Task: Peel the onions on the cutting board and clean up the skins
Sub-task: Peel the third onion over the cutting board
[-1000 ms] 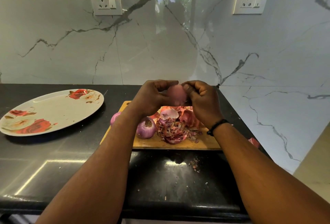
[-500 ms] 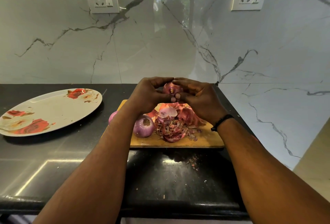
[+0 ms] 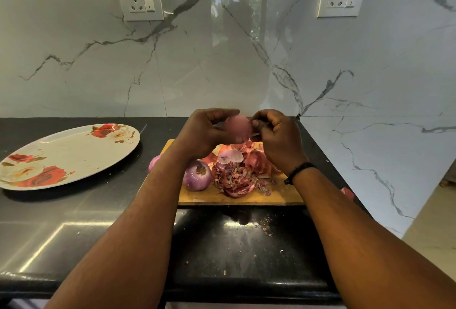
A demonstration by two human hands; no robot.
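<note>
My left hand (image 3: 202, 133) grips a pink, smooth onion (image 3: 238, 127) in the air above the wooden cutting board (image 3: 246, 197). My right hand (image 3: 278, 138) pinches a thin strip of skin at the onion's right side. Below them a pile of red onion skins (image 3: 241, 173) covers the board's middle. A peeled purple onion (image 3: 197, 176) sits at the pile's left. Another onion (image 3: 154, 163) peeks out behind my left forearm at the board's left edge.
A large oval plate with red roses (image 3: 69, 155) lies on the black counter (image 3: 74, 222) at left. Skin crumbs (image 3: 265, 225) dot the counter in front of the board. A red skin piece (image 3: 348, 192) lies right of the board. The marble wall stands close behind.
The onion has been turned in my hands, from root end showing to its smooth side. My right hand has drawn slightly to the right, pulling a strip of skin.
</note>
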